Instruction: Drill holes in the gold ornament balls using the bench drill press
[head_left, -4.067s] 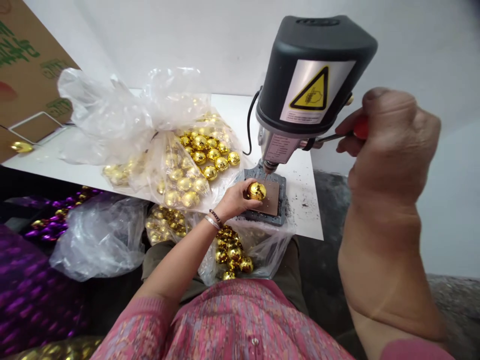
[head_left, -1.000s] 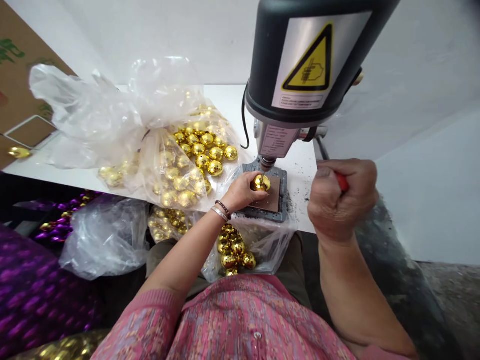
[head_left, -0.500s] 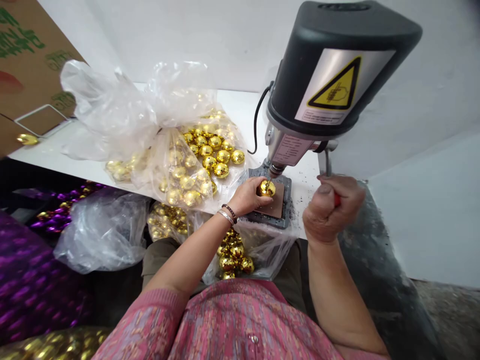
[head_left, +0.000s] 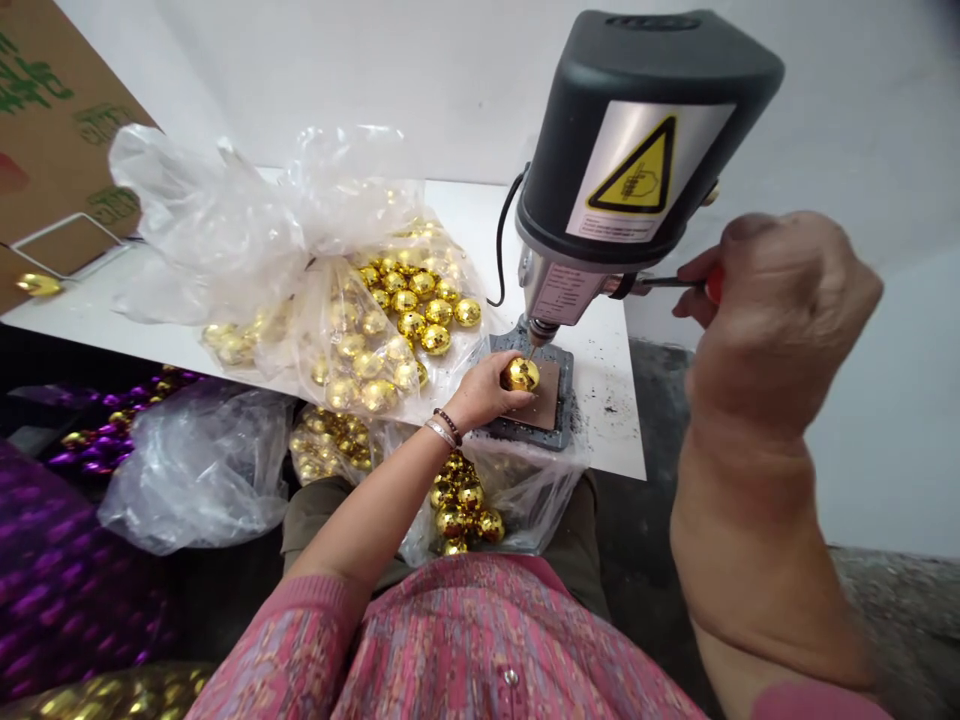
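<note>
left hand [head_left: 481, 393]: thumb and fingers clamped on a gold ball [head_left: 523, 374]
right hand [head_left: 787, 315]: fingers curled around a lever's red knob [head_left: 715, 285]
gold ball: over the brown board [head_left: 546, 408], under the drill bit [head_left: 532, 352]; contact with the bit unclear
left along the white table [head_left: 619, 445]: clear plastic bag [head_left: 206, 230]

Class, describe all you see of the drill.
The drill stands on a white table. Its dark, plastic-looking housing bears a silvery label with a yellow warning triangle; a black cable hangs alongside. Below, a metallic body holds a thin bit, pointing down at the gold ball in the left hand; contact is unclear. A brown board lies on its grey base. The right hand grips the lever by its red knob.
</note>
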